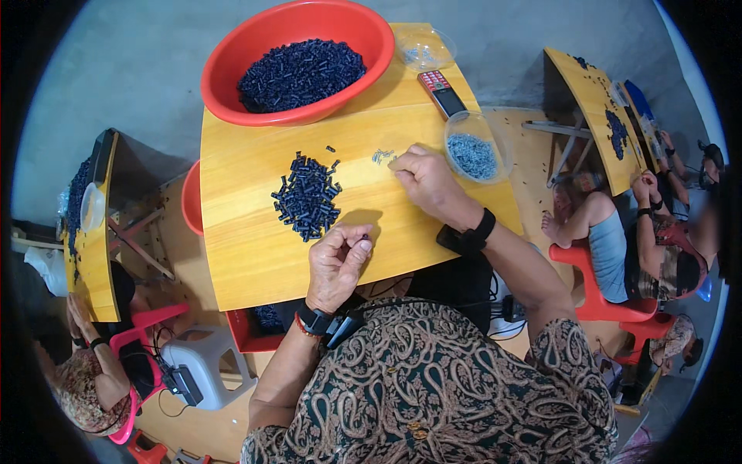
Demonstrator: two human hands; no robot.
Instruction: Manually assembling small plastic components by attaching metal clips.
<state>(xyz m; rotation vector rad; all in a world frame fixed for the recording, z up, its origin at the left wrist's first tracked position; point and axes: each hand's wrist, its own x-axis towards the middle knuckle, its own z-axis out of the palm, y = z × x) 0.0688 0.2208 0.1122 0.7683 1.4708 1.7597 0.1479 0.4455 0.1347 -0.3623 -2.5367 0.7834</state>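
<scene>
My left hand is closed in a pinch near the front edge of the yellow table, with a small black plastic piece showing at the fingertips. Just beyond it lies a loose pile of short black tube-shaped pieces. My right hand is closed, its fingertips down at a little heap of small silvery metal pieces; whatever they pinch is too small to make out. Right beside that hand stands a clear round tub of silvery pieces.
A big red basin of black pieces stands at the table's far side. A red keypad phone and a clear lidded dish are at the far right. Below the front edge sits a red bin. Other people work at tables on both sides.
</scene>
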